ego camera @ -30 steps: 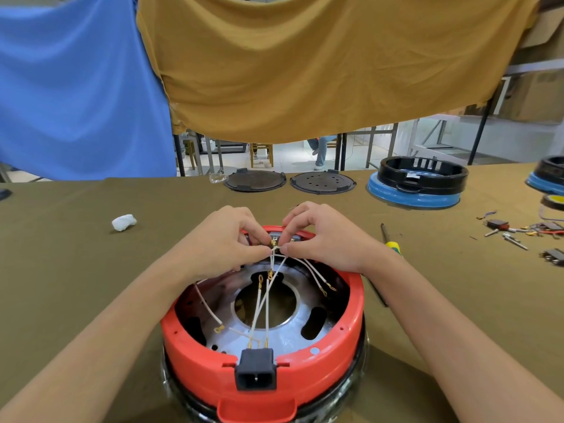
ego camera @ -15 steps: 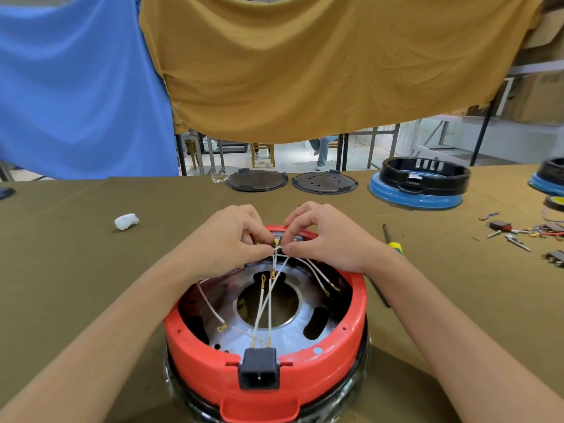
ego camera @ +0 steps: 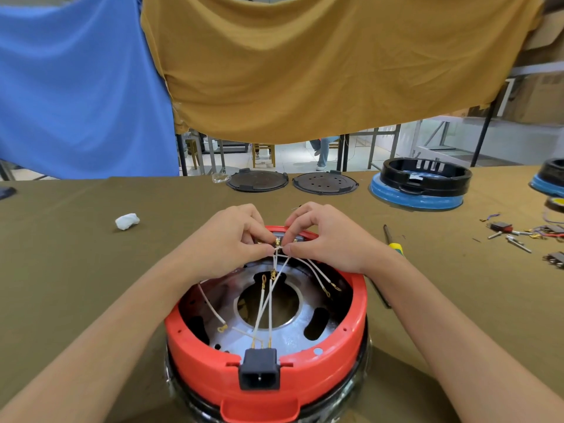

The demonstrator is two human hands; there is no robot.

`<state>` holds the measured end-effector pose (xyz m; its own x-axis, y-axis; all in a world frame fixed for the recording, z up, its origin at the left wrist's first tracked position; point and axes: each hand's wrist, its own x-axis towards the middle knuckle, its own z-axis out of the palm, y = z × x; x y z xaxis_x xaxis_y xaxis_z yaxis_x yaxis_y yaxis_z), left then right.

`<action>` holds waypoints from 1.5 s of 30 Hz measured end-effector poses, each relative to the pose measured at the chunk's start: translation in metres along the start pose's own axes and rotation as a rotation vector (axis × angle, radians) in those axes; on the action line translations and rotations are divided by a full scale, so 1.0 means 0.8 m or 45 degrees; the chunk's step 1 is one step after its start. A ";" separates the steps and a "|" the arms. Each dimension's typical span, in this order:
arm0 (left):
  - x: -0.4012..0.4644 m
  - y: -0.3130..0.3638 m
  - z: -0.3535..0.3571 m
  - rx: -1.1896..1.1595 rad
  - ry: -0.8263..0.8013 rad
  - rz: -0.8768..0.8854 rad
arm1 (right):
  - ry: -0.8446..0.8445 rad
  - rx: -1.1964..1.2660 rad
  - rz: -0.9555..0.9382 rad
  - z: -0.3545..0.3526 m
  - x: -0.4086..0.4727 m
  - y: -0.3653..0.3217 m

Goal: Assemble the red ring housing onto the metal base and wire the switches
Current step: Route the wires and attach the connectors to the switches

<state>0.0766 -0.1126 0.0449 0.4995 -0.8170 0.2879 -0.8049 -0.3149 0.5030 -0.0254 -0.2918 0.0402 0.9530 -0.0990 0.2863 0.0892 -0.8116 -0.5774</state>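
A red ring housing (ego camera: pixel 265 366) sits seated on its metal base (ego camera: pixel 287 337) at the 6 o'clock edge of the olive tabletop (ego camera: pixel 76 270), a black power socket (ego camera: pixel 259 369) facing the worker. At the ring's 12 o'clock rim both hands meet: the left hand (ego camera: pixel 232 239) and right hand (ego camera: pixel 323 236) each pinch a brass terminal (ego camera: pixel 277 242) on the thin white wires (ego camera: pixel 268 303) between thumb and forefinger, the other fingers curled. The wires look limp and light, the crimped ends small and likely easy to bend — best gripped at the metal lug, not the insulation. The rigid housing probably needs no bracing. A yellow-handled screwdriver (ego camera: pixel 393 242) lies at 2 o'clock, loose connectors (ego camera: pixel 515 235) beyond it.
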 end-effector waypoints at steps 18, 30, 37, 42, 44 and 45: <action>0.002 0.006 0.003 0.204 0.043 0.018 | 0.000 -0.030 -0.012 0.000 0.002 0.003; 0.002 0.003 0.003 0.235 0.062 0.018 | 0.006 -0.265 -0.041 0.006 0.013 -0.004; 0.001 0.006 0.003 0.254 0.085 0.014 | 0.023 -0.349 -0.035 0.007 0.016 -0.011; 0.000 0.008 0.003 0.283 0.081 0.016 | 0.036 -0.392 -0.026 0.009 0.017 -0.012; -0.001 0.009 0.003 0.281 0.074 0.015 | 0.037 -0.390 -0.025 0.009 0.017 -0.011; -0.001 0.009 0.003 0.273 0.080 0.012 | 0.041 -0.394 -0.030 0.009 0.017 -0.011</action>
<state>0.0699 -0.1157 0.0460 0.5055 -0.7908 0.3451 -0.8558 -0.4085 0.3175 -0.0111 -0.2819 0.0432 0.9416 -0.0925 0.3239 0.0139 -0.9501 -0.3116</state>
